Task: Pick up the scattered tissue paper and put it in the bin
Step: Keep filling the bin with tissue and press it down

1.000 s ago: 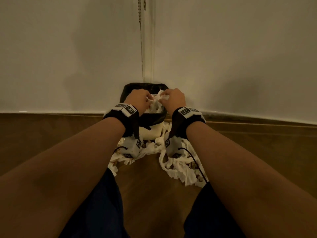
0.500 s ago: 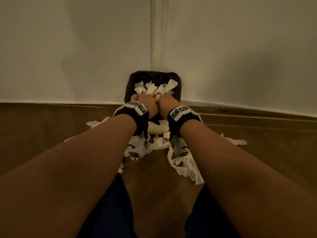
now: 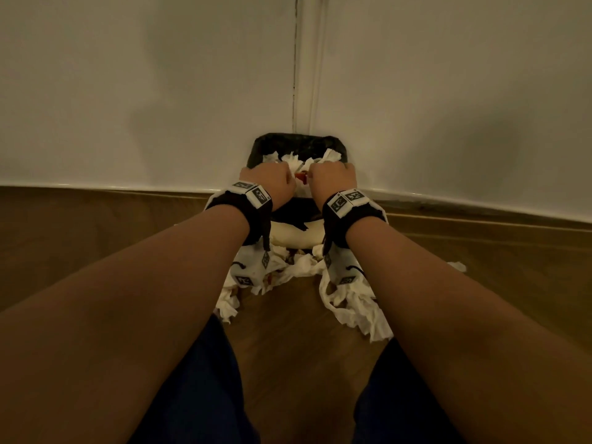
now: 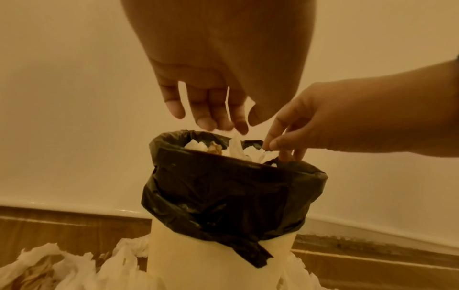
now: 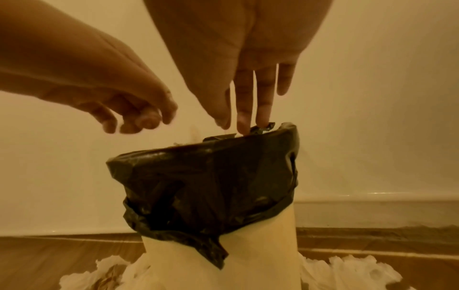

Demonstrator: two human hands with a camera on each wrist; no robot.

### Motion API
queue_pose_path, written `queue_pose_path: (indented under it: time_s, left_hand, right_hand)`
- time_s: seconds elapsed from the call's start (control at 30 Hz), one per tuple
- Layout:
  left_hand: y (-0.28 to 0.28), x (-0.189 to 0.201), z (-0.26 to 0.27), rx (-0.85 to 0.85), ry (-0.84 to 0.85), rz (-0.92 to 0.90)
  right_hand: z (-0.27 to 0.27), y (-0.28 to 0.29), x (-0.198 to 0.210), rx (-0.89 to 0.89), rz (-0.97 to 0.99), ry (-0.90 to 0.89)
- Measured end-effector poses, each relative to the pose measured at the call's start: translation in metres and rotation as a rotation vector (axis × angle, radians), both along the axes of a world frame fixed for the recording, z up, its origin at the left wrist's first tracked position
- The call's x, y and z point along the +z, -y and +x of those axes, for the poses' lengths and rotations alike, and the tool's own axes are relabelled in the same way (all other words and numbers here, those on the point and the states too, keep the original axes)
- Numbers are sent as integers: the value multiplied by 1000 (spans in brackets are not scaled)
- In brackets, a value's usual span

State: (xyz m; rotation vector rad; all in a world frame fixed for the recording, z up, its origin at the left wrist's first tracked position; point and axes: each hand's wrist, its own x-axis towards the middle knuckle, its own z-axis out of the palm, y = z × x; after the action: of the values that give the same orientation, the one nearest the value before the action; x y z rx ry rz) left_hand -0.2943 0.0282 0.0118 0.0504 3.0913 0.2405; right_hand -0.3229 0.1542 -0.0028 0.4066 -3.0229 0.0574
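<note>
The bin (image 3: 296,232) is seen against the far wall, in the corner. A black bag (image 4: 223,188) is folded over its rim. White tissue paper (image 3: 293,160) is piled inside, up to the top.

Both hands are held over the bin, side by side. The fingers of the left hand (image 3: 270,184) are spread and pointed down just above the tissue in the bin, and nothing is held. The fingers of the right hand (image 3: 333,184) are also let loose, and their tips are seen at the bag's rim.

More tissue (image 3: 352,310) is left on the wood floor (image 3: 304,363), near the bin's foot.

From the head view only the backs of the hands are shown. The loose fingers are shown by the wrist views.
</note>
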Motion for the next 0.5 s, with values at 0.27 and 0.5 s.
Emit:
queue_pose_path:
  time_s: [0.27, 0.5]
  left_hand:
    - [6, 23, 18, 14, 89, 73]
    - [-4, -6, 49, -35, 546, 65]
  right_hand:
    - [26, -1, 14, 14, -144, 34]
    - [61, 3, -23, 41, -116, 289]
